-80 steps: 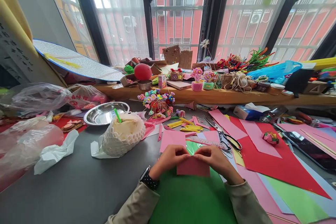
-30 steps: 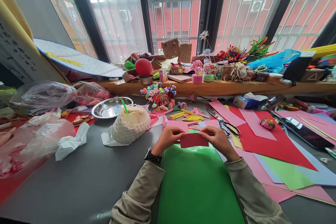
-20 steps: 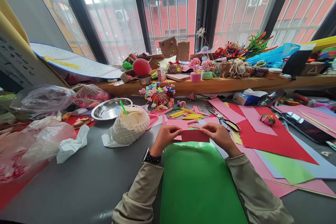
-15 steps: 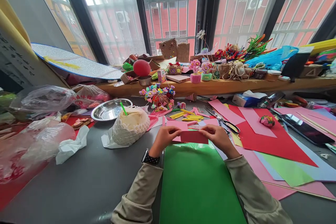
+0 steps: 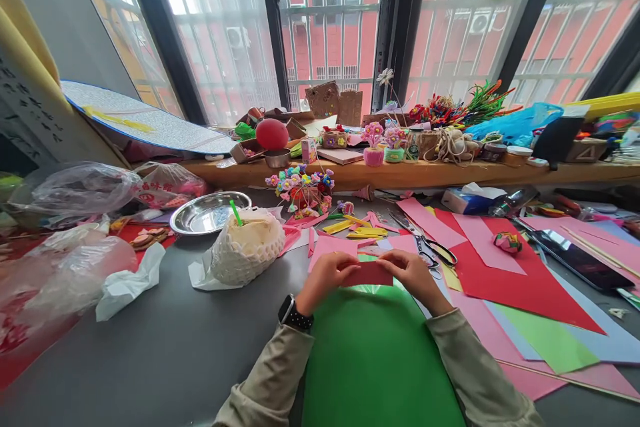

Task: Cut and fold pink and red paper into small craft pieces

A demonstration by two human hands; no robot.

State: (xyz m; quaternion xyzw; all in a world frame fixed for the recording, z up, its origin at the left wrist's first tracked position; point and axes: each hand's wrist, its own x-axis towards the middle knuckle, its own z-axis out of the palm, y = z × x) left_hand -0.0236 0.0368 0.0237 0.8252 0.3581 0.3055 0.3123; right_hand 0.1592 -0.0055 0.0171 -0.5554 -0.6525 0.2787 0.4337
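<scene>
Between my two hands a small piece of pink paper (image 5: 371, 274) is stretched level, above the far end of a green sheet (image 5: 380, 360). My left hand (image 5: 327, 278), with a watch on its wrist, pinches the paper's left end between thumb and fingers. At the other end, my right hand (image 5: 411, 273) grips it in the same way. Just beyond lie pink paper pieces (image 5: 333, 248) and folded yellow strips (image 5: 367, 232). Scissors (image 5: 435, 250) rest to the right of my right hand.
On the left stand a coconut in foam netting (image 5: 247, 250), a metal plate (image 5: 210, 213) and plastic bags (image 5: 90, 260). Red paper (image 5: 530, 293), other coloured sheets and a phone (image 5: 580, 257) cover the right side. Behind, a wooden sill (image 5: 340, 177) carries crafts, near a bunch of small flowers (image 5: 303, 190).
My hands have drawn slightly closer together, and the paper between them looks narrower. The left hand has shifted a little to the right. The view has tilted slightly.
</scene>
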